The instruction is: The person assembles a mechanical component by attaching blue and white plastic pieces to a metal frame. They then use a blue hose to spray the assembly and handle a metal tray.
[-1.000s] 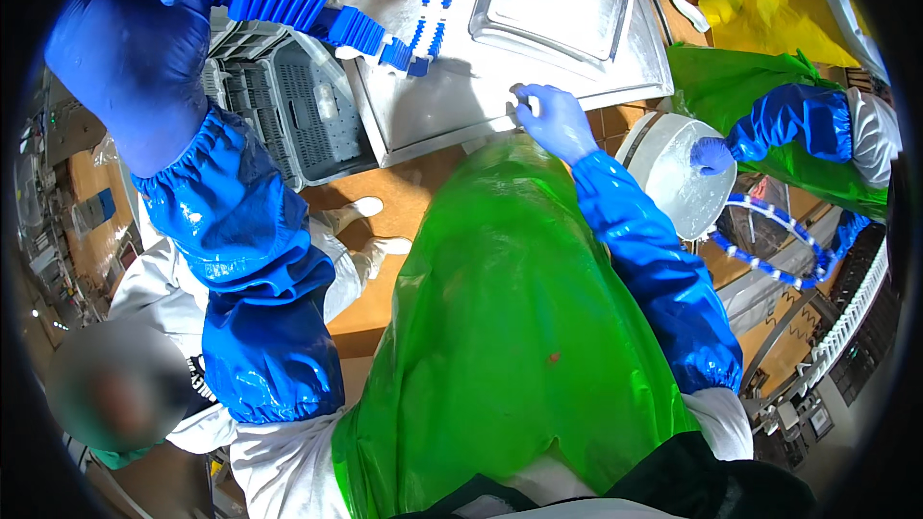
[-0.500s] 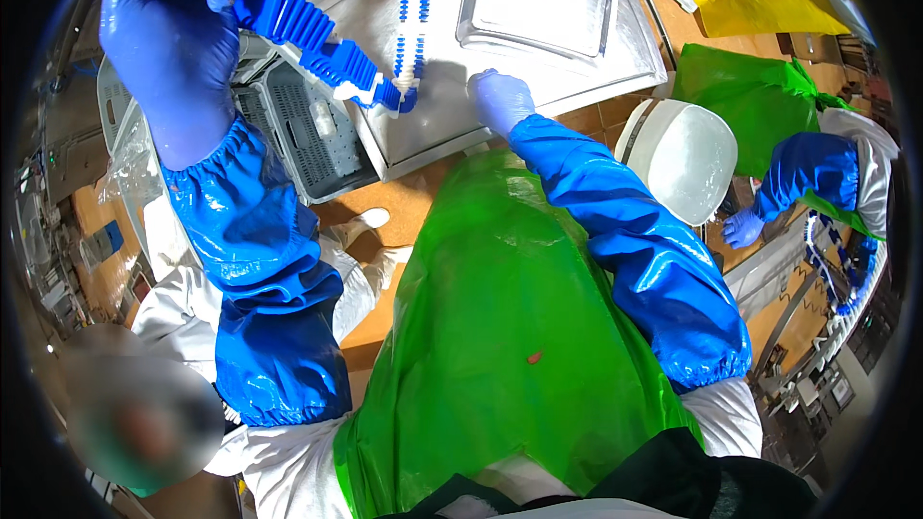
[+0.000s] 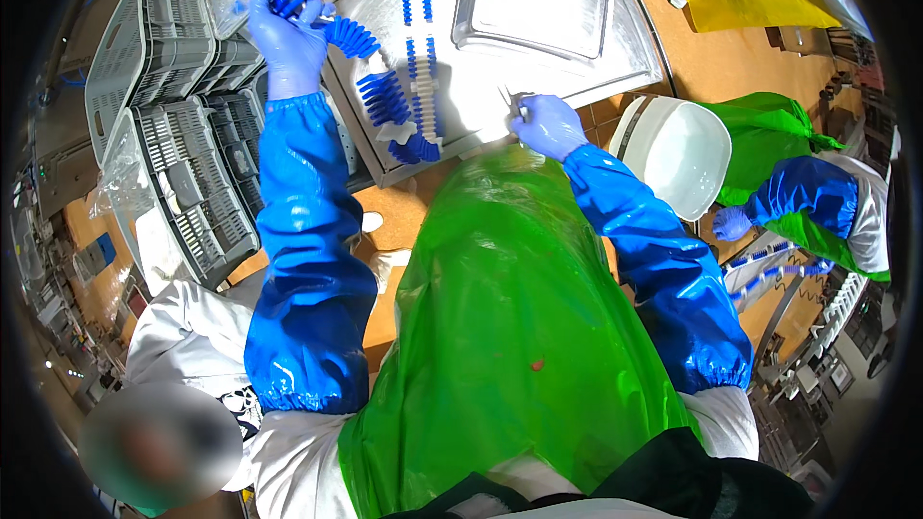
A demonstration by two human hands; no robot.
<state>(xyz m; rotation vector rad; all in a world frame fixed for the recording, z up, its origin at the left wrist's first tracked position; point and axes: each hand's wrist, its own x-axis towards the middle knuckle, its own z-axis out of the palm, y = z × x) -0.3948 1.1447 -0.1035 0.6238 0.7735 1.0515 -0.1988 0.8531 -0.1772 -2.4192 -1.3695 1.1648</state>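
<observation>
My left hand [image 3: 291, 46], in a blue-violet glove, is closed around a strip of blue ribbed plastic pieces on white links [image 3: 351, 38] above the left side of the metal table [image 3: 461, 86]. The strip hangs down to the table's near left edge, loops there and runs back away from me in two toothed lines. My right hand [image 3: 551, 127], gloved too, is closed at the table's near edge. A slim shiny metal tool [image 3: 507, 96] sticks out of its fingers; its kind is unclear.
A metal tray [image 3: 534, 0] lies on the table. Stacked grey crates [image 3: 183, 154] stand left, and a white bucket [image 3: 678, 159] right. A co-worker's gloved hand [image 3: 733, 223] is at the far right, near another blue strip [image 3: 779, 269]. Another person is at the lower left.
My left hand has moved right and lower with the strip, uncovering the crates. My right hand has shifted slightly right and nearer, and the metal tool now shows in it.
</observation>
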